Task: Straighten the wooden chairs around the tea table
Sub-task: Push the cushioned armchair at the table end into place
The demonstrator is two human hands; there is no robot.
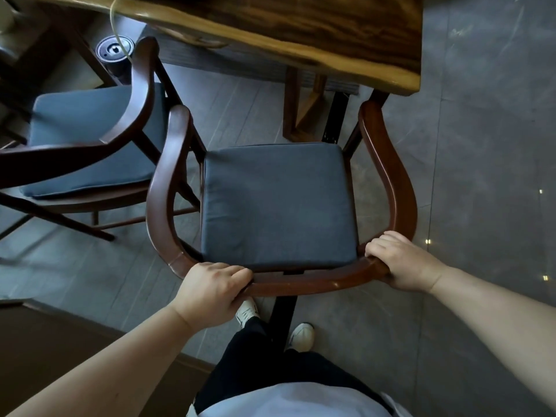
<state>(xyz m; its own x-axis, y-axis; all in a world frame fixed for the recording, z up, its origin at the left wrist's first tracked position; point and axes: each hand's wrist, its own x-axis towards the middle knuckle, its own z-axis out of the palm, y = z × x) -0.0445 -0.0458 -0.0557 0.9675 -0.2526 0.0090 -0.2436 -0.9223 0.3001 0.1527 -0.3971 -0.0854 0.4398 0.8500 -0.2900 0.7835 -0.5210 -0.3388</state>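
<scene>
We grip the wooden chair (391,176) by its curved back rail, left hand (210,288) and right hand (403,261) fingers closed around it, facing the tabletop (301,34).

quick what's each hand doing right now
Left hand: closed on the chair's back rail, at its left end.
Right hand: closed on the same rail, at its right end.
</scene>
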